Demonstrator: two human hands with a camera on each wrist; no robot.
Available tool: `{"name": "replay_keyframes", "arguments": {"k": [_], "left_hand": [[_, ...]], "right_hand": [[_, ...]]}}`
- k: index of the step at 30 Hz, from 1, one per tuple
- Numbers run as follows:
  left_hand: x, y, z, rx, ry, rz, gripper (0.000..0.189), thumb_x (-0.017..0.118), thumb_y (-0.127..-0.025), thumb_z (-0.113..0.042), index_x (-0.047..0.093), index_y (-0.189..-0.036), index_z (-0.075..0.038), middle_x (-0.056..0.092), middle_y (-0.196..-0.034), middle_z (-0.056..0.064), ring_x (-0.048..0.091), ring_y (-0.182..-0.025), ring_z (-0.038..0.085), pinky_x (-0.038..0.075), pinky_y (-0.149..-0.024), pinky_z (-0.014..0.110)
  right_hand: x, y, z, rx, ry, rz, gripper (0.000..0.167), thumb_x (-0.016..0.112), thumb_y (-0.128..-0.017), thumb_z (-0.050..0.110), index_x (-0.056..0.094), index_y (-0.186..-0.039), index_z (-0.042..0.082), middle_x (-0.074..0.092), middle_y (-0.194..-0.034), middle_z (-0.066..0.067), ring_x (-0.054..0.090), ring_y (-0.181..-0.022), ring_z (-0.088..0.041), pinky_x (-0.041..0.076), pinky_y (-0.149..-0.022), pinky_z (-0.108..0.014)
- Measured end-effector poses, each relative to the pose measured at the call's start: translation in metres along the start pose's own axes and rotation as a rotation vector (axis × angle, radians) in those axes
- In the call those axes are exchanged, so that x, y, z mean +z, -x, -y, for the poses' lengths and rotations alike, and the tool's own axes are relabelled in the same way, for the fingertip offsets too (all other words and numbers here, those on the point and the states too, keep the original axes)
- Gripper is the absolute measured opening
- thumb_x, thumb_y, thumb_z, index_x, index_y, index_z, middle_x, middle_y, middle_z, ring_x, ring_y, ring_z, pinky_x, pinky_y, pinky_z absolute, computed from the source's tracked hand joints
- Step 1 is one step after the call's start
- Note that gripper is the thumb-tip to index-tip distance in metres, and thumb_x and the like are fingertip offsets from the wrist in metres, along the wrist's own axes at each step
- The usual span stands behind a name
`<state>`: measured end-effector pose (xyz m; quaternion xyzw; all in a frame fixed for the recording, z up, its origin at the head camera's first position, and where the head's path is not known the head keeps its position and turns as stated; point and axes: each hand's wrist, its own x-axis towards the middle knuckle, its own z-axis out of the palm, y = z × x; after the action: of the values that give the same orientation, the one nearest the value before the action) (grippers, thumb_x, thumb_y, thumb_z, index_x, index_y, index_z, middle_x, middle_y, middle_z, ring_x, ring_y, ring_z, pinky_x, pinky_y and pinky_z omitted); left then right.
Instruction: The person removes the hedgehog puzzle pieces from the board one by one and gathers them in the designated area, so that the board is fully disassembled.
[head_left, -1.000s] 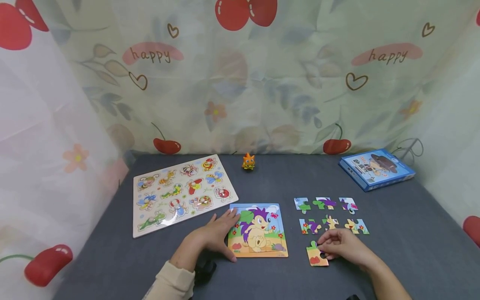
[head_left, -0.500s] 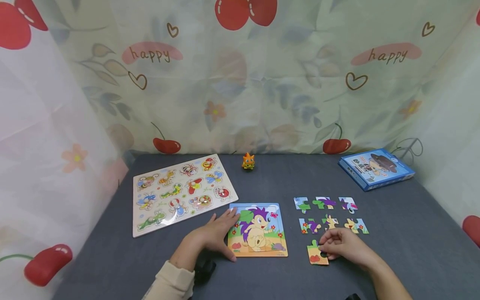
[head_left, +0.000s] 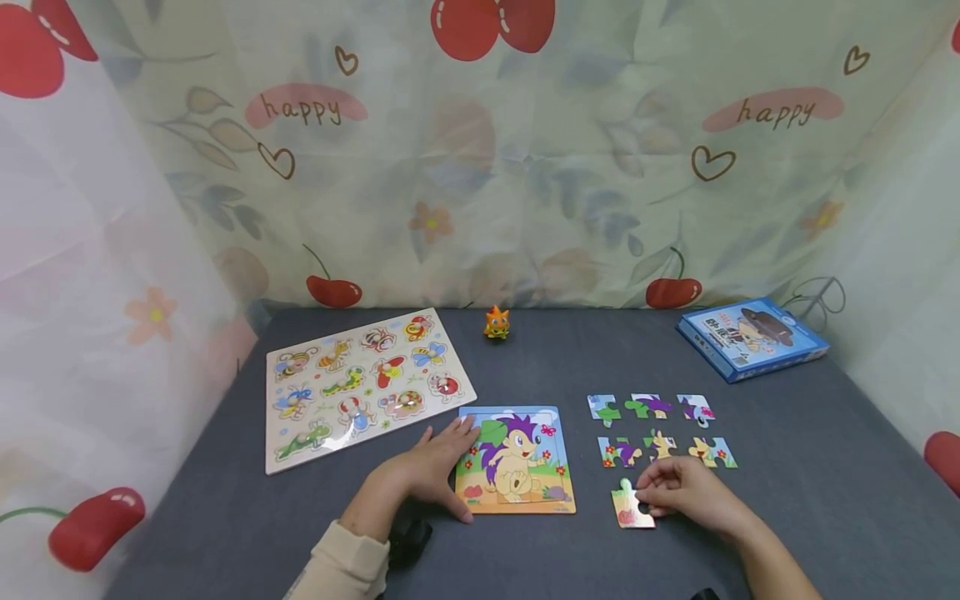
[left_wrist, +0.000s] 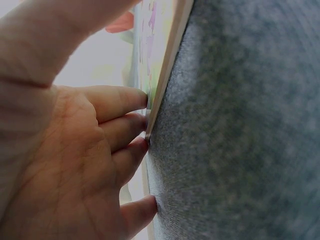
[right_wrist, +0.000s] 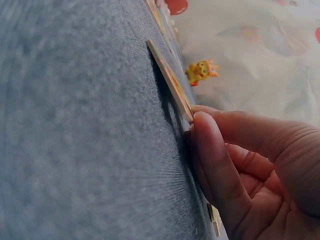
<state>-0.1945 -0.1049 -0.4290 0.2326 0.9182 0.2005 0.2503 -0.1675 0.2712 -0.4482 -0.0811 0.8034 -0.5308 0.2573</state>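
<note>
My right hand (head_left: 686, 493) pinches a jigsaw piece (head_left: 628, 510) between thumb and fingertips, low over the dark table. Green, orange and a red patch show on it, with glare across its face. In the right wrist view the piece (right_wrist: 170, 82) is held by one edge, tilted, with a shadow beneath it. My left hand (head_left: 435, 467) spreads over the left side of the hedgehog puzzle board (head_left: 517, 462), fingertips on its upper left edge and thumb by the lower left corner. In the left wrist view those straight fingers (left_wrist: 122, 100) touch the board's edge (left_wrist: 165, 75).
Beyond the right hand lie two rows of jigsaw pieces (head_left: 648, 407). A wooden insect peg puzzle (head_left: 375, 375) lies at the left. At the back stand a small orange spiky toy (head_left: 497, 323) and, to the right, a blue box (head_left: 753, 337). A patterned curtain (head_left: 480, 167) closes off the back.
The jigsaw piece in my right hand has tilted and shifted slightly, and its face now catches the light. My left hand and the puzzle board have stayed put.
</note>
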Motion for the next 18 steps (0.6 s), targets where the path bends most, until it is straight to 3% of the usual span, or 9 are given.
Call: {"name": "replay_keyframes", "arguments": {"k": [18], "left_hand": [[0.0008,-0.0004,-0.0007,0.000,0.010,-0.001,0.111,0.083,-0.063,-0.045,0.021,-0.149,-0.011,0.010,-0.158,0.006,0.003,-0.146,0.024,0.002,-0.115,0.055]], "right_hand": [[0.0008,0.0014,0.0028,0.011,0.060,-0.023,0.030,0.068,-0.085,0.020,0.061,-0.093,-0.007,0.064,-0.077,-0.004,0.062,-0.067,-0.009,0.056,-0.063,-0.025]]}}
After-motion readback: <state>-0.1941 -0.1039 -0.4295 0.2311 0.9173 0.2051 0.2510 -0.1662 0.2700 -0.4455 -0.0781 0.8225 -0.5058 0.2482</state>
